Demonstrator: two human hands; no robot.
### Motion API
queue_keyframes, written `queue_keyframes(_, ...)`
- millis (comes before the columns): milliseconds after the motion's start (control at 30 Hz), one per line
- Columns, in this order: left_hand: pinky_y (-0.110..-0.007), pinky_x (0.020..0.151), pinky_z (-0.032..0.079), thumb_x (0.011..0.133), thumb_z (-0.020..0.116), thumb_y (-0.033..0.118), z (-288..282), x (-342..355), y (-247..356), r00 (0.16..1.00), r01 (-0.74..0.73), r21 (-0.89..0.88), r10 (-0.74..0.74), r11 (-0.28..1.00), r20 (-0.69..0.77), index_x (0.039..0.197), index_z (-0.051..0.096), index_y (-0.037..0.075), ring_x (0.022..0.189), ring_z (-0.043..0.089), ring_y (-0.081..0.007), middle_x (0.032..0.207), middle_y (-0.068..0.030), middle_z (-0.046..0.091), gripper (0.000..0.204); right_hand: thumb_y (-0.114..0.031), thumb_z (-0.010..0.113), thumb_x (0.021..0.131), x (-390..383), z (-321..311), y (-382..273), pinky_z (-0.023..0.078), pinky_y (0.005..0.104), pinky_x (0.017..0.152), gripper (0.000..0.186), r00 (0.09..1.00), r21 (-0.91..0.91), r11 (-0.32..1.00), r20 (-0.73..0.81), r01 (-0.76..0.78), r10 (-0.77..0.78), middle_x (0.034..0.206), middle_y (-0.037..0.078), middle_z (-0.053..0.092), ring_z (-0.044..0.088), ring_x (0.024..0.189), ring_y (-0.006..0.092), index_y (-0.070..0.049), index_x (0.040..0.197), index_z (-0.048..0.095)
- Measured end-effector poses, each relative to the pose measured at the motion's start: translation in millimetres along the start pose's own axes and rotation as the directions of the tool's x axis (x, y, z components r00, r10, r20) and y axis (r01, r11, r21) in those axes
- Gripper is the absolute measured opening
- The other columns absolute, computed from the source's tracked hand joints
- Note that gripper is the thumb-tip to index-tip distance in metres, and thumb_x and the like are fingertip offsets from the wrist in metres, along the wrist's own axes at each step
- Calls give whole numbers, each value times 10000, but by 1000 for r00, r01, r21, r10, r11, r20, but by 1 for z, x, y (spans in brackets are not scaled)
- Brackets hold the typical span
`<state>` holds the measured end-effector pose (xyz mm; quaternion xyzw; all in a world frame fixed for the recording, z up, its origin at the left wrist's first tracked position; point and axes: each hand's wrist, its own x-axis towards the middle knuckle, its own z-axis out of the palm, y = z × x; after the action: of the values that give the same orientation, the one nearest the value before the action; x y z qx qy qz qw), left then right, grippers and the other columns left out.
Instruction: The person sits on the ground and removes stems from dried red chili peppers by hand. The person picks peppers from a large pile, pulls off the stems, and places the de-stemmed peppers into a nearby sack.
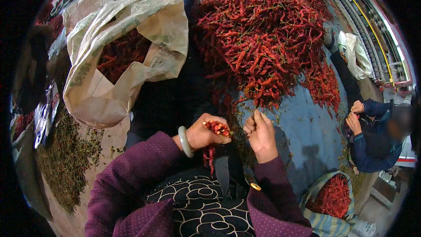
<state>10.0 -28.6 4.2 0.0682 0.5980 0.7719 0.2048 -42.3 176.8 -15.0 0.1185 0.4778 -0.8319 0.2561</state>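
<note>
My left hand (pixel 208 130) is wrapped round a bunch of dried red chili peppers (pixel 209 160); their cut-looking ends show at the top of the fist and the tips hang below it. Just to the right, my right hand (pixel 262 134) is closed in a pinch, fingertips up, in front of the near edge of a big chili heap (pixel 267 39). Whatever lies between those fingertips is too small to make out. The two hands are apart. The heap of red chilies with greenish stems rests on a blue-grey sheet (pixel 307 136).
A white woven sack (pixel 171 39) holding chilies stands open at the left. Stem scraps (pixel 70 162) lie beyond my left arm. A striped sack (pixel 322 224) of chilies sits at the lower right. Another person (pixel 377 149) works at the right, hands together, near a white bag (pixel 355 57).
</note>
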Motion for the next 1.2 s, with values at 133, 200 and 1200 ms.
queue_keyframes(133, -226, 593, 433, 709, 691, -6, 4, -6, 5, 991, 119, -213, -130, 970, -40, 768, 608, 5, 640, 524, -62, 684, 0, 586, 102, -258, 524, 921, -31, 20, -6, 392, 204, 560, 269, 994, -520, 848, 62, 105, -85, 763, -13, 557, 464, 657, 38, -7, 926, 620)
queue_keyframes(200, -229, 582, 429, 715, 684, -9, 9, -7, 5, 986, 121, -272, -146, 955, -76, 759, 603, 9, 629, 518, -66, 677, 4, 579, 94, -238, 606, 871, -36, 25, 0, 400, 189, 616, 300, 973, -535, 821, 205, 200, -103, 820, -16, 580, 486, 697, 38, 13, 1034, 619)
queue_keyframes(1200, -365, 605, 447, 648, 590, 53, 8, -10, -18, 881, -416, 672, 454, 612, 132, 794, 562, 23, 685, 549, -336, 732, -149, 541, 152, -174, 532, 911, -35, 52, 45, 404, 254, 533, 145, 930, 145, 958, -240, -248, 278, 723, 24, 561, 517, 617, 134, -72, 813, 567)
